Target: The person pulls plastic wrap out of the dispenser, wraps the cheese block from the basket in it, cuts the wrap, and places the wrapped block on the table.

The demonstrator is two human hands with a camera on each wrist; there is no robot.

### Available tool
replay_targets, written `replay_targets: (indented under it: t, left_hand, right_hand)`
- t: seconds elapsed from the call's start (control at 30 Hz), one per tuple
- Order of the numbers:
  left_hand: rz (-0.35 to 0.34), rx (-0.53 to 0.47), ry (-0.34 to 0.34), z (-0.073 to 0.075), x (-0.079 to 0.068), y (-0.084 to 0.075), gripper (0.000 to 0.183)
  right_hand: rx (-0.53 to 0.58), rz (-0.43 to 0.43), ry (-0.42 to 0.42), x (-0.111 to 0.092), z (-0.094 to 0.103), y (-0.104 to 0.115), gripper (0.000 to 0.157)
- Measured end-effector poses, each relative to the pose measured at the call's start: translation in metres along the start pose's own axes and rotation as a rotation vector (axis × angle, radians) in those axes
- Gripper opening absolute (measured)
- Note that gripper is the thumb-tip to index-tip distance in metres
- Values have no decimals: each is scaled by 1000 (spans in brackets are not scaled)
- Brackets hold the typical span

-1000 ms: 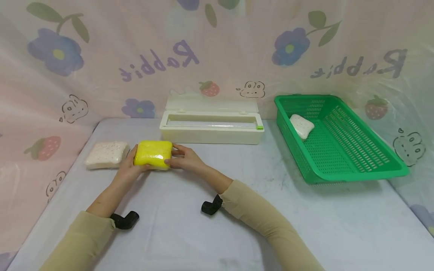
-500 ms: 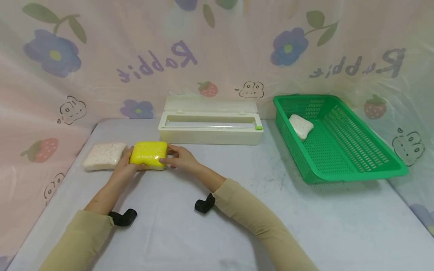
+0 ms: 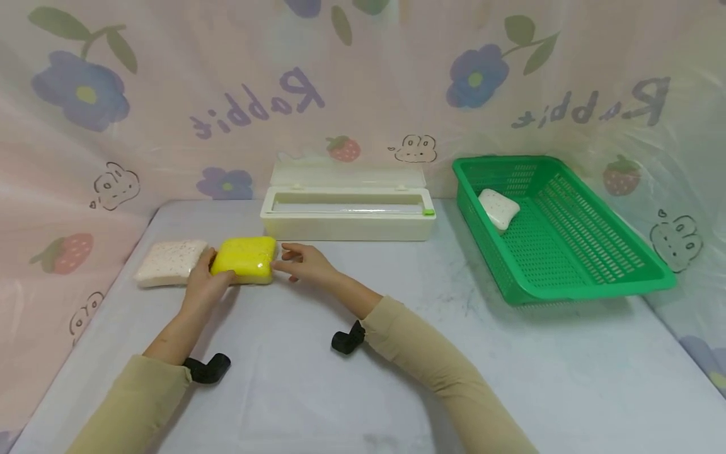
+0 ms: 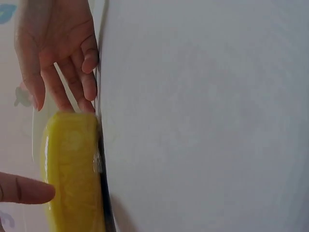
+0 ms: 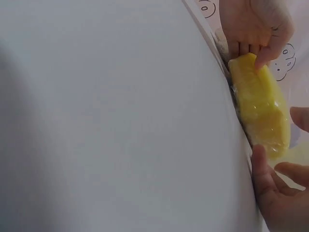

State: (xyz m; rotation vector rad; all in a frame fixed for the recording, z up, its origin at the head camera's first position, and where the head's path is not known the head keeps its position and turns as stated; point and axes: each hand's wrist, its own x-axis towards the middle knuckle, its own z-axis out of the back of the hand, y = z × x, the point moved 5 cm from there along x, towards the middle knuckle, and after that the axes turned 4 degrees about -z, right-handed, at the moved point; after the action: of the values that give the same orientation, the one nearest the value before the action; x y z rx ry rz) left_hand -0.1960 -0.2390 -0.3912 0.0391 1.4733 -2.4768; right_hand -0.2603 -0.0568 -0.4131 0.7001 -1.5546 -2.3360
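A yellow pillow-shaped block [image 3: 245,260] in clear film lies on the table, left of the middle. My left hand [image 3: 205,284] holds its left end, the thumb along the near side. In the right wrist view, the left fingers [image 5: 244,47] reach to the end of the block. Just off the block's right end is my right hand [image 3: 309,265], fingers loosely bent and apart, holding nothing. A white speckled block [image 3: 172,263], also shiny with film, lies beside the left hand. A smaller white speckled block [image 3: 499,210] sits inside the green basket [image 3: 510,277].
Behind the hands stands a long white cling film dispenser [image 3: 347,228], lid raised, with a small green slider at its right end. The basket occupies the right rear of the white-covered table [image 3: 397,378]. A patterned curtain [image 3: 363,75] closes off the back and sides.
The yellow block has shifted slightly left, close to the white block. My right hand has let go of its right end and drawn a little away; the left hand keeps hold.
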Motion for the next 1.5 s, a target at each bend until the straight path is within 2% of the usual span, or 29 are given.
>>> replay_targets:
  t: [0.1, 0.27, 0.53, 0.63, 0.8, 1.03, 1.2, 1.5]
  left_hand:
    - [-63, 7, -98, 0, -3, -7, 79]
    - [-214, 17, -235, -4, -6, -22, 62]
    - [-436, 10, -329, -21, -4, -45, 43]
    - [-485, -2, -340, -27, 0, -51, 38]
    - [-522, -4, -332, -36, 8, -60, 35]
    - [-578, -18, -325, -46, 19, -73, 30]
    - [-613, -16, -325, -49, 28, -81, 28]
    - [-654, 64, -283, -53, 43, -89, 27]
  right_hand:
    - [2, -2, -13, -6, 9, -2, 58]
    - [30, 28, -44, -15, 27, -7, 48]
    - [76, 138, -121, -29, 61, -15, 36]
    - [100, 182, -176, -34, 75, -16, 31]
    - [112, 243, -258, -45, 97, -17, 25]
    - [132, 262, -342, -56, 126, -21, 25]
    - [132, 321, -437, -66, 146, -16, 21]
    - [4, 379, -636, -79, 180, -21, 18]
